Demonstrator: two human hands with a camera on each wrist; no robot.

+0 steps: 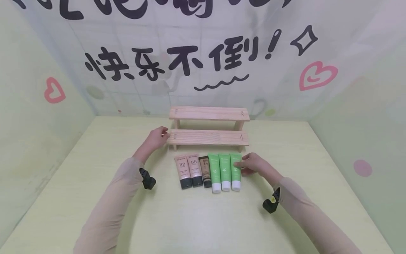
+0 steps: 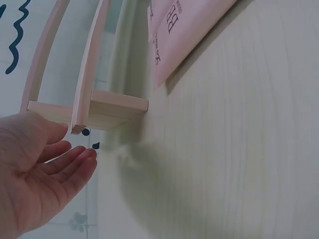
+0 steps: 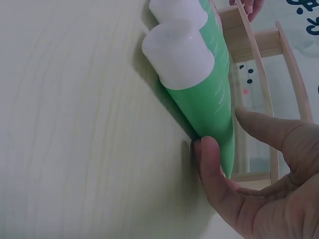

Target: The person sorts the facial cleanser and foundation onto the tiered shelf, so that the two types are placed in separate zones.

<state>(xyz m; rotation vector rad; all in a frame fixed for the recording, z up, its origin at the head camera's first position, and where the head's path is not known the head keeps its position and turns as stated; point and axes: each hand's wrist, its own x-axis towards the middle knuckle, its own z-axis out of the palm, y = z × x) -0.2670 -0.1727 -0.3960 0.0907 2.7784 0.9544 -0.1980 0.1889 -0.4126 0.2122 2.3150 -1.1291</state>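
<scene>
Three green tubes with white caps lie side by side; my right hand is at the rightmost green tube. In the right wrist view, a finger and the thumb stand on either side of that tube's body, fingertips right at its surface. My left hand is at the left end of a two-step wooden shelf. In the left wrist view its loosely bent fingers hold nothing, close to the step's end. Two pink BB tubes and a small brown tube lie left of the green ones.
The shelf stands at the back of the pale table, just behind the row of tubes. A printed backdrop rises behind it, and side walls flank the table. Each sleeve carries a black wrist camera.
</scene>
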